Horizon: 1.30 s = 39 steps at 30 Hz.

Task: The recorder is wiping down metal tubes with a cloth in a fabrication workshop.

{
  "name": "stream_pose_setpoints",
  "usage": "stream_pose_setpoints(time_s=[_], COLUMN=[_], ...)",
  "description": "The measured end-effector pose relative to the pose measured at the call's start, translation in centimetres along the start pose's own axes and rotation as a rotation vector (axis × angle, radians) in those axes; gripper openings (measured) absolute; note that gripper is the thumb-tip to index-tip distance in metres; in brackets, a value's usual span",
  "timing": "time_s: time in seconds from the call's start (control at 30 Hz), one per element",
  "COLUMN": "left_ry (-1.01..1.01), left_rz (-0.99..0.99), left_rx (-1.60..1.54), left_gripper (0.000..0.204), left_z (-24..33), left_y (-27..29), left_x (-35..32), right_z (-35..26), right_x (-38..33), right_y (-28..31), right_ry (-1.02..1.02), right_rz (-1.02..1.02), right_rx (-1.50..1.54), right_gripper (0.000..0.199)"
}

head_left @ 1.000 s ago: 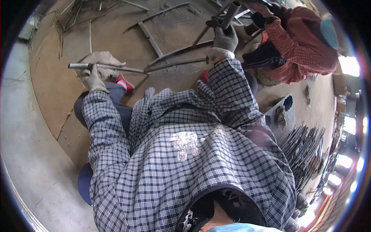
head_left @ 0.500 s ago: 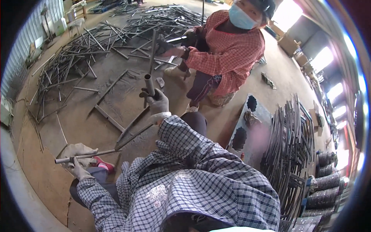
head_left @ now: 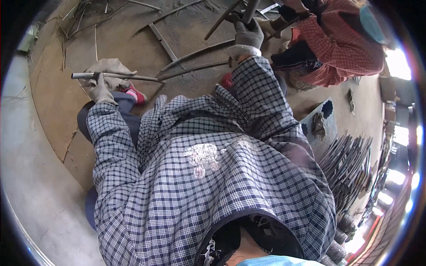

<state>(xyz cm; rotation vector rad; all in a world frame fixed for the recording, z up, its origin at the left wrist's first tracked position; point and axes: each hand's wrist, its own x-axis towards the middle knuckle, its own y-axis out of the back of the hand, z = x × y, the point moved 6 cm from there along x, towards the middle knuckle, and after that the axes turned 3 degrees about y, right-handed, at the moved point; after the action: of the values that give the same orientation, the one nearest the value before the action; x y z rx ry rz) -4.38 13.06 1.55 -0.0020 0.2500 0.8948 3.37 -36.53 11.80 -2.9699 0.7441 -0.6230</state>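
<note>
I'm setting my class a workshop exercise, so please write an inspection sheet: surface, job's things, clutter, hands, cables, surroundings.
Surface: brown floor, strewn with metal pieces.
Things in hand: metal tube; thick metal bar, cut off by the picture's edge.
Clutter: metal strip on the floor; pile of thin rods at right.
Hands: left hand gloved, gripping the tube; right hand gloved, gripping the bar.
Cables: nothing seen for certain.
Surroundings: co-worker in red checks, near the right hand.

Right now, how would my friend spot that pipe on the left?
Find the big blue checked shirt and follow its left sleeve up to the gloved left hand. The pipe lies sideways in that grip. Unlike the bars on the floor, it is held, with a bright silvery left end.
</note>
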Motion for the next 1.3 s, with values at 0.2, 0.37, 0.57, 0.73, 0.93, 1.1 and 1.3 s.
stream_pose_setpoints(time_s=[0.2,0.37,0.57,0.73,0.93,1.1,1.3], left_ry=[-0.011,-0.042,-0.007,-0.054,-0.08,-0.049,-0.023], left_rz=[0.06,-0.004,0.016,0.059,0.133,0.004,0.057], left_rx=[-0.152,-0.007,-0.008,-0.211,-0.002,-0.037,-0.187], left_gripper=[0.028,0.033,0.027,0.027,0.024,0.026,0.026], left_z=[-0.1,-1.8,-0.9,0.6,-2.6,-1.3,-0.1], left_y=[2.4,1.1,0.9,1.3,3.3,0.4,0.1], left_x=[0.9,2.6,1.0,-0.2,4.0,2.6,1.0], right_z=[-3.1,-1.3,-0.9,-3.6,-1.4,-0.6,-2.3], right_x=[-0.7,-0.6,0.3,-0.5,0.3,1.1,1.2], right_y=[-1.0,-1.7,-1.0,-1.4,-2.4,-1.4,-1.6], right_ry=[0.035,-0.03,0.069,0.056,-0.014,-0.037,0.148], right_rz=[-0.051,-0.071,-0.099,-0.108,-0.152,-0.158,-0.263], right_rx=[0.036,0.186,0.029,0.066,0.193,0.298,0.706], right_gripper=[0.02,0.019,0.022,0.023,0.023,0.03,0.03])
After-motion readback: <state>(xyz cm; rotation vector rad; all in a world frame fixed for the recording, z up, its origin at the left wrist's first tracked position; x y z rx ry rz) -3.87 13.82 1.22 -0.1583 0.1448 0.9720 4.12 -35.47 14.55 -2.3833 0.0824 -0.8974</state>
